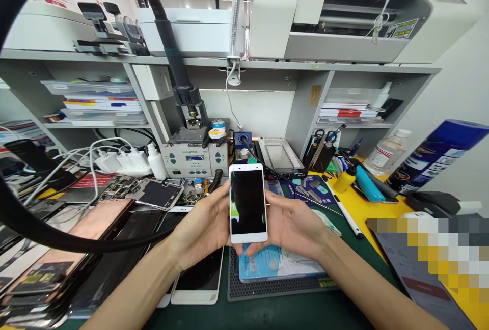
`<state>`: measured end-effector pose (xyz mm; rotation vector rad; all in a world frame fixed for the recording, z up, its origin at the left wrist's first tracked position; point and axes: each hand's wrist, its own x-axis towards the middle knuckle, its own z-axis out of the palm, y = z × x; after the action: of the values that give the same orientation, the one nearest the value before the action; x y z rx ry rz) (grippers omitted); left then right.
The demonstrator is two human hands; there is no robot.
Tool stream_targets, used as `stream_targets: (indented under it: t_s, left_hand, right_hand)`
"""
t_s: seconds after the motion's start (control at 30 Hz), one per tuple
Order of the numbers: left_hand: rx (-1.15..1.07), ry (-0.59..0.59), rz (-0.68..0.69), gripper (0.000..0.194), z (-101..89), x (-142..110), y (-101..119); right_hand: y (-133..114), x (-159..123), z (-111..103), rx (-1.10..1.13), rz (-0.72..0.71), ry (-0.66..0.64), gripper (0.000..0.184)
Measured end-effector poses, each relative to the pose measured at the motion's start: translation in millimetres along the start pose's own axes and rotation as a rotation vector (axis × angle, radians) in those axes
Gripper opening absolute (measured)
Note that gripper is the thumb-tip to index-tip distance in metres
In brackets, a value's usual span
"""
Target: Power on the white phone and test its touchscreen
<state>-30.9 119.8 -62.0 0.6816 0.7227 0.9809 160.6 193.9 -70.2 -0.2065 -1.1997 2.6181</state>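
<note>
A white smartphone with a dark screen is held upright between both hands, its front toward me. My left hand grips its left edge, the thumb along the side and the fingers behind. On the opposite edge my right hand holds it, with fingertips showing below the phone's bottom. Beneath the hands lie a blue-and-white packet and a dark perforated mat. Another white-framed phone lies face up under my left forearm.
Stacked phone parts cover the left side. Behind stands a hot-air rework station, its black hose arching across the left. At right are a blue spray can, a clear bottle and a white pen-like tool.
</note>
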Motion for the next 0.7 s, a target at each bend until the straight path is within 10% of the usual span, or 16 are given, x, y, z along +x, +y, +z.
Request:
stream_targets:
  t_s: [0.7]
  left_hand:
    - [0.033, -0.021, 0.014, 0.058, -0.1, -0.9, 0.4]
  right_hand:
    - [-0.5, -2.4, -3.9, 0.028, -0.006, 0.048, 0.041]
